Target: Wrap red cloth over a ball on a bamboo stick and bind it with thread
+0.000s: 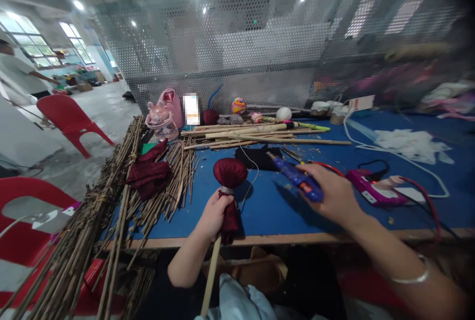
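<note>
My left hand (217, 211) is wrapped round the neck of a cloth-covered stick with a round, dark red head (230, 172). Pale thread binds the cloth below the head, and its loose end curls over the table. Under my fist hang dark red folds, and the bare wooden stick (212, 275) slants down towards my lap. My right hand (330, 192) grips a blue hot glue gun (299, 179), its metal nozzle pointing up and left towards a black cloth (256, 158). Nozzle and red head are apart.
Dark red cloth (150, 174) lies on thin twigs (178, 176) at the left of the blue table (260, 216). Peeled sticks (252, 134) lie behind. A purple power strip (374, 189) with cords and white material (411, 144) are on the right. Perforated metal (222, 43) stands behind.
</note>
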`<state>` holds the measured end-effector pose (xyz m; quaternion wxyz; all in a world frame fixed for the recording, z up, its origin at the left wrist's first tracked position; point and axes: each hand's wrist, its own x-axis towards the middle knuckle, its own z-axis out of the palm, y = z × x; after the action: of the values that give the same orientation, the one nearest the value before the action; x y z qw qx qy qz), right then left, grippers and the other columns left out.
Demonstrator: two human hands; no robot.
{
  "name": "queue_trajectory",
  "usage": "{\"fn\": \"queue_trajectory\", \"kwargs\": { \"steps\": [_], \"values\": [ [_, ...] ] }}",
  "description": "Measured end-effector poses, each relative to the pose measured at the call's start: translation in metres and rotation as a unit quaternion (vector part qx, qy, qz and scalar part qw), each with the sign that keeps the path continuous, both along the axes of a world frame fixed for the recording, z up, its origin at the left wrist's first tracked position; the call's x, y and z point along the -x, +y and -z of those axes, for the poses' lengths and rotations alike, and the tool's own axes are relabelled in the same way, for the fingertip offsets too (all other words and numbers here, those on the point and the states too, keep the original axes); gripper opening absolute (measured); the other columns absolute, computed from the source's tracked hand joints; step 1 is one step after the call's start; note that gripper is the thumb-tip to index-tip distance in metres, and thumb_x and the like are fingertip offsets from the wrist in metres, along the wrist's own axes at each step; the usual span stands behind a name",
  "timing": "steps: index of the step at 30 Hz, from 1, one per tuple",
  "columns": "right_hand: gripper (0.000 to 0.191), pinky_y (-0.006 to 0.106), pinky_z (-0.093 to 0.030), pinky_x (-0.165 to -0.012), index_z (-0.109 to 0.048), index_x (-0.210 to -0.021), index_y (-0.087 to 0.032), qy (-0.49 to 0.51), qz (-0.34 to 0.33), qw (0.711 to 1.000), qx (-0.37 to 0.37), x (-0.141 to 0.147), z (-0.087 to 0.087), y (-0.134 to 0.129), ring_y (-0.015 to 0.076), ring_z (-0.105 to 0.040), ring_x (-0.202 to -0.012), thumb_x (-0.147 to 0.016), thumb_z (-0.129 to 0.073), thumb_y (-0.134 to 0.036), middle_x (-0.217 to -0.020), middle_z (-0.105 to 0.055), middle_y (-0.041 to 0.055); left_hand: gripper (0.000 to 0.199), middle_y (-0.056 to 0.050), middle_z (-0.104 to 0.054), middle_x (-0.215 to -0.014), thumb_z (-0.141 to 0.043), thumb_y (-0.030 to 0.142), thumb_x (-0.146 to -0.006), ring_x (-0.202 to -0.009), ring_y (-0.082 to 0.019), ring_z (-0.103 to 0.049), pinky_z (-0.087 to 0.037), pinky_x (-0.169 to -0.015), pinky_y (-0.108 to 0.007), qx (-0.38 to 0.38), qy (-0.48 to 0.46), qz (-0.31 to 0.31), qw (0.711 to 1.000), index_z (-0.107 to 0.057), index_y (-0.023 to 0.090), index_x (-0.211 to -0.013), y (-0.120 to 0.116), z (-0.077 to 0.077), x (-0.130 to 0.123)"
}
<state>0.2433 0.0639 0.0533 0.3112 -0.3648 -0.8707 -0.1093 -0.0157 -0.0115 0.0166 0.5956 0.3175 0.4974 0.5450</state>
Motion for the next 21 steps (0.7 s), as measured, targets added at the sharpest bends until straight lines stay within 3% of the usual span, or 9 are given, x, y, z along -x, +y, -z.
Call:
{"fn": "queue_trajectory", "kwargs": {
  "steps": [4,8,12,15,17,19,20,21],
  "values": [
    [0.049,0.038,-0.043,-0.077,-0.042,-0.119,-0.007,-0.086,0.169,0.982,-0.018,-0.044,-0.003,0.065,0.0310,-0.056,-0.097,-0.071,-0.048,-0.017,-0.112,-0.056,0.0205,0.016,0.005,-0.050,-0.055,-0.057,0.029,-0.068,-0.047,-0.007,-0.042,-0.032,-0.047,-0.019,0.005,-0.007,0.000,1.000,-0.046,0.017,-0.073,0.000,0.001,0.000],
    [0.065,0.041,-0.041,-0.077,-0.032,-0.129,-0.006,-0.187,0.259,0.946,0.057,-0.073,-0.006,0.117,0.0316,-0.054,-0.098,-0.066,-0.047,-0.007,-0.116,-0.051,0.0223,0.020,0.004,-0.052,-0.056,-0.059,0.032,-0.067,-0.047,-0.008,-0.044,-0.032,-0.047,-0.020,0.004,0.002,0.000,1.000,-0.048,0.017,-0.073,0.001,0.003,0.000],
    [0.071,0.044,-0.039,-0.079,-0.026,-0.136,-0.010,-0.228,0.285,0.917,0.164,-0.078,-0.003,0.146,0.0304,-0.054,-0.098,-0.068,-0.045,-0.003,-0.119,-0.049,0.0227,0.021,0.005,-0.051,-0.054,-0.058,0.034,-0.068,-0.045,-0.008,-0.042,-0.030,-0.046,-0.020,0.018,-0.003,-0.002,1.000,-0.048,0.017,-0.075,0.002,0.004,0.000],
    [0.065,0.051,-0.038,-0.080,-0.029,-0.135,-0.011,-0.183,0.337,0.900,0.205,-0.062,-0.005,0.143,0.0356,-0.051,-0.103,-0.073,-0.046,-0.007,-0.120,-0.048,0.0250,0.019,0.004,-0.051,-0.056,-0.058,0.031,-0.068,-0.047,-0.007,-0.042,-0.031,-0.048,-0.020,0.007,-0.002,0.003,1.000,-0.048,0.017,-0.074,0.001,0.003,0.001],
    [0.063,0.054,-0.036,-0.086,-0.034,-0.133,-0.011,-0.113,0.305,0.925,0.195,-0.036,-0.007,0.122,0.0385,-0.044,-0.113,-0.072,-0.052,-0.013,-0.125,-0.044,0.0254,0.016,0.004,-0.051,-0.057,-0.057,0.029,-0.069,-0.047,-0.007,-0.041,-0.031,-0.048,-0.019,0.002,-0.001,0.009,1.000,-0.048,0.016,-0.073,0.001,0.002,0.001],
    [0.059,0.048,-0.035,-0.093,-0.039,-0.130,-0.014,-0.006,0.139,0.966,0.219,0.000,-0.008,0.086,0.0326,-0.040,-0.118,-0.073,-0.054,-0.019,-0.128,-0.044,0.0200,0.014,0.005,-0.050,-0.057,-0.056,0.027,-0.071,-0.047,-0.006,-0.041,-0.030,-0.048,-0.019,0.001,0.001,0.008,1.000,-0.047,0.017,-0.074,0.000,0.000,0.000],
    [0.051,0.044,-0.038,-0.093,-0.042,-0.127,-0.018,0.060,0.045,0.959,0.273,0.020,-0.006,0.064,0.0275,-0.046,-0.113,-0.078,-0.051,-0.024,-0.124,-0.049,0.0159,0.013,0.005,-0.049,-0.057,-0.055,0.027,-0.071,-0.047,-0.006,-0.040,-0.030,-0.047,-0.019,0.002,-0.001,0.009,1.000,-0.046,0.017,-0.074,-0.001,-0.002,-0.001],
    [0.045,0.042,-0.042,-0.089,-0.043,-0.125,-0.021,0.124,-0.036,0.930,0.344,0.041,-0.002,0.041,0.0237,-0.052,-0.105,-0.082,-0.048,-0.031,-0.119,-0.053,0.0126,0.013,0.006,-0.048,-0.056,-0.055,0.027,-0.072,-0.046,-0.006,-0.039,-0.029,-0.047,-0.019,0.002,-0.004,0.012,1.000,-0.046,0.017,-0.074,-0.003,-0.005,-0.002]
  ]
}}
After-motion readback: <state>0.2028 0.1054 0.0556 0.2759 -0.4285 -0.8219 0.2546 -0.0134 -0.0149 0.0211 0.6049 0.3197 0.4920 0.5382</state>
